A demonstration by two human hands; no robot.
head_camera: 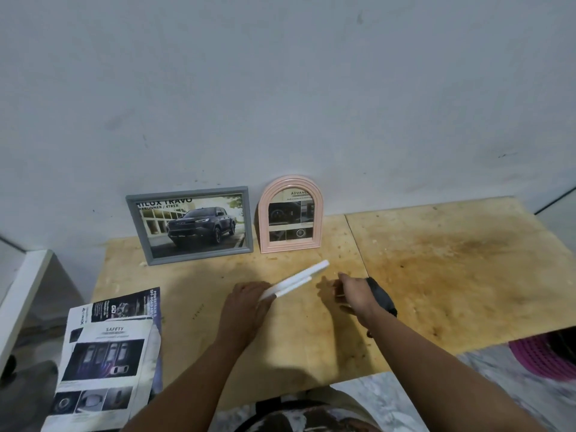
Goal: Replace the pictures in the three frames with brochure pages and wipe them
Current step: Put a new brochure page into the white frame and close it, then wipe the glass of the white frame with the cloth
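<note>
The white frame [296, 280] is held edge-up in the left hand [246, 302], its far end projecting beyond the grip, while a dark cloth [381, 296] is gripped by the right hand [353, 293].

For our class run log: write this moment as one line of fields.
left hand: holds white frame tilted | right hand: beside it, grip unclear | grey frame, pink arched frame: filled, against wall | brochure pages: table's left

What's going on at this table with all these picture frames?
A person is fitting brochure pages into frames. The grey frame and the pink arched frame already stand against the wall with car brochure pages inside. The left hand holds a white frame edge-on above the plywood table, while the right hand reaches toward it, near a dark cloth. Leftover brochure pages lie at the table's left edge.
</note>
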